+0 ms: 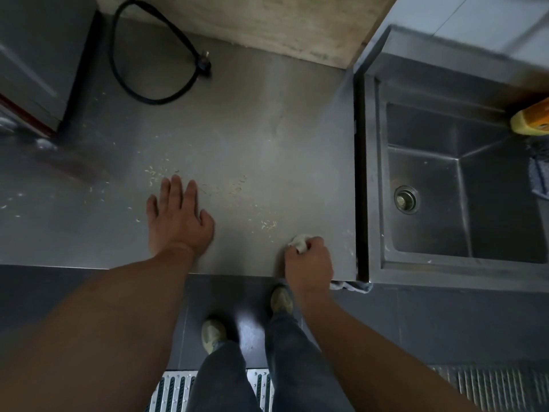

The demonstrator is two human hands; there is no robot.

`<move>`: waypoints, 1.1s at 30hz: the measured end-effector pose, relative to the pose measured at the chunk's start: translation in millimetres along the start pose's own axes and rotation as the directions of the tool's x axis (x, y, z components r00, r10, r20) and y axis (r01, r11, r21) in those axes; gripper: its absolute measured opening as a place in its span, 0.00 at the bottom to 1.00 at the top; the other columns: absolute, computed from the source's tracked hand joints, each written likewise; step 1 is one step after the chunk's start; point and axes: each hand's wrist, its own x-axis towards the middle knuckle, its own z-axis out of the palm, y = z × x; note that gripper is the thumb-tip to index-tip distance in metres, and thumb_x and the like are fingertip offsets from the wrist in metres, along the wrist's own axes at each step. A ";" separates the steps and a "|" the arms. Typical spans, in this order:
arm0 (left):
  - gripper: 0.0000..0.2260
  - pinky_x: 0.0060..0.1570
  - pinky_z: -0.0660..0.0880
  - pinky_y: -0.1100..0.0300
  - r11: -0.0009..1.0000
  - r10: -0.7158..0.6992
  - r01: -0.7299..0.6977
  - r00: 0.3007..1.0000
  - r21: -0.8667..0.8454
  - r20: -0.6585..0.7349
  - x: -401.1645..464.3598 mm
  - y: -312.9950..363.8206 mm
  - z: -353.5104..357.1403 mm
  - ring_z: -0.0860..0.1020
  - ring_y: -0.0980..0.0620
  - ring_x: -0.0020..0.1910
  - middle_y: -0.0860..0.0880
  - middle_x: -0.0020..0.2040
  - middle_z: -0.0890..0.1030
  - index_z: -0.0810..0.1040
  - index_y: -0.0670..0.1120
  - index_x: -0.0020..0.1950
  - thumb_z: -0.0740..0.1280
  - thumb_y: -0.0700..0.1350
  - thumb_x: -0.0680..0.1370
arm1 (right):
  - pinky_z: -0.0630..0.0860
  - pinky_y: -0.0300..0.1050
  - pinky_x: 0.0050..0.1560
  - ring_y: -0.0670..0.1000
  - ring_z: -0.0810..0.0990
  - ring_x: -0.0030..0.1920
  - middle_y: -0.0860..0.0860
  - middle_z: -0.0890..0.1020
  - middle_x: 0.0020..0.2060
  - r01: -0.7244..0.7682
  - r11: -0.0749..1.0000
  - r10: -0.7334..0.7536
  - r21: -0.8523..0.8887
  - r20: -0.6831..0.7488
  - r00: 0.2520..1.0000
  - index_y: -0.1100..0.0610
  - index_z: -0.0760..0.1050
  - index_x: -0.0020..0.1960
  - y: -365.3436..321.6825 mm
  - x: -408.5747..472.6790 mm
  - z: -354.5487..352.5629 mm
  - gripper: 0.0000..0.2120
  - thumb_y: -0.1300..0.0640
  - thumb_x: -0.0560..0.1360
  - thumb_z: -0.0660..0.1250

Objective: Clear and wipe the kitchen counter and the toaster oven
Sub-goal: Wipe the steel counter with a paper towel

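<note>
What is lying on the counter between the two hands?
In the head view, pale crumbs lie scattered on the steel counter between the flat left hand and the right hand, which holds a white wad.

My left hand (178, 217) lies flat, palm down, fingers straight and a little spread, thumb out to the side, forearm reaching forward from the lower left. My right hand (309, 260) is closed into a fist, knuckles up, fingers curled round a small white wad (300, 241) that shows just past them. That forearm comes in from the lower right, both arms bare.
</note>
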 end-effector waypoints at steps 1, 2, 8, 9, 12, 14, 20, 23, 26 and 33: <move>0.32 0.78 0.44 0.44 1.000 0.002 -0.002 1.000 -0.001 0.000 -0.1 0.0 0.3 0.44 0.47 0.81 0.46 0.82 0.49 0.53 0.50 0.82 0.52 0.56 0.78 | 0.72 0.49 0.50 0.59 0.78 0.51 0.53 0.77 0.48 -0.056 0.996 0.056 0.063 -0.001 0.998 0.53 0.67 0.51 -8.4 0.7 6.7 0.10 0.51 0.75 0.66; 0.32 0.78 0.44 0.44 1.000 0.002 -0.002 1.000 -0.006 0.001 -0.4 0.1 -0.1 0.44 0.47 0.81 0.46 0.82 0.49 0.53 0.50 0.82 0.53 0.56 0.78 | 0.72 0.48 0.50 0.59 0.78 0.51 0.53 0.77 0.47 -0.101 0.988 0.101 0.116 0.003 0.995 0.53 0.67 0.51 -17.8 1.9 13.1 0.10 0.51 0.75 0.66; 0.33 0.78 0.45 0.43 1.000 -0.001 0.001 1.000 0.011 0.007 0.3 -0.3 -0.2 0.44 0.46 0.81 0.46 0.82 0.48 0.52 0.51 0.82 0.51 0.57 0.77 | 0.80 0.55 0.52 0.57 0.82 0.46 0.53 0.81 0.46 -0.224 0.900 0.211 0.374 0.076 0.975 0.52 0.68 0.51 -62.4 14.8 45.6 0.09 0.50 0.75 0.65; 0.33 0.78 0.46 0.43 1.000 0.000 0.000 1.000 0.009 0.004 0.5 -0.4 0.2 0.44 0.46 0.81 0.46 0.82 0.49 0.52 0.50 0.82 0.51 0.57 0.77 | 0.80 0.55 0.51 0.57 0.82 0.46 0.54 0.80 0.46 -0.229 0.890 0.216 0.394 0.077 0.973 0.53 0.68 0.51 -68.4 18.1 48.2 0.10 0.50 0.75 0.65; 0.33 0.77 0.45 0.43 1.000 0.002 -0.002 1.000 -0.002 0.005 0.4 -0.1 -0.7 0.45 0.46 0.81 0.46 0.82 0.49 0.53 0.50 0.82 0.53 0.56 0.77 | 0.81 0.55 0.50 0.57 0.82 0.46 0.54 0.81 0.47 -0.204 0.899 0.186 0.388 0.082 0.979 0.55 0.70 0.55 -86.8 28.3 54.8 0.13 0.49 0.76 0.66; 0.33 0.78 0.45 0.44 1.000 0.003 -0.003 1.000 0.015 0.004 -0.6 0.5 -1.6 0.44 0.47 0.81 0.46 0.82 0.49 0.52 0.51 0.82 0.52 0.57 0.77 | 0.81 0.52 0.50 0.55 0.82 0.46 0.54 0.81 0.48 -0.167 0.916 0.138 0.365 0.104 0.985 0.57 0.72 0.58 -99.3 34.8 59.3 0.16 0.48 0.75 0.67; 0.32 0.78 0.44 0.44 1.000 0.009 -0.009 1.000 0.018 0.017 -0.7 -0.6 -2.1 0.42 0.48 0.80 0.47 0.82 0.46 0.50 0.51 0.82 0.51 0.58 0.78 | 0.83 0.49 0.40 0.55 0.83 0.37 0.55 0.81 0.35 -0.190 0.870 0.029 0.455 0.337 0.941 0.61 0.77 0.45 -141.4 52.2 55.4 0.10 0.54 0.74 0.71; 0.33 0.78 0.44 0.44 1.000 0.011 -0.011 1.000 0.004 0.009 -0.5 -1.2 -2.3 0.42 0.48 0.81 0.47 0.82 0.47 0.51 0.51 0.82 0.52 0.57 0.78 | 0.77 0.44 0.26 0.52 0.78 0.25 0.55 0.75 0.26 -0.275 0.771 0.001 0.575 0.430 0.903 0.62 0.73 0.41 -152.8 61.9 39.0 0.08 0.63 0.76 0.70; 0.33 0.78 0.44 0.44 1.000 0.011 -0.011 1.000 0.008 0.017 -0.1 -1.6 -2.0 0.42 0.48 0.80 0.47 0.82 0.46 0.50 0.51 0.82 0.51 0.58 0.77 | 0.81 0.50 0.33 0.54 0.79 0.27 0.53 0.76 0.24 -0.228 0.788 0.032 0.572 0.332 0.943 0.56 0.70 0.34 -140.9 86.9 22.9 0.15 0.54 0.74 0.72; 0.33 0.78 0.43 0.44 1.000 0.019 -0.019 0.999 0.003 0.035 1.0 -1.6 -2.5 0.40 0.47 0.80 0.47 0.82 0.45 0.49 0.51 0.82 0.50 0.58 0.77 | 0.67 0.41 0.47 0.58 0.79 0.50 0.55 0.81 0.49 0.174 0.985 -0.174 -0.008 -0.019 0.985 0.58 0.77 0.57 -125.7 122.8 -8.4 0.15 0.48 0.77 0.66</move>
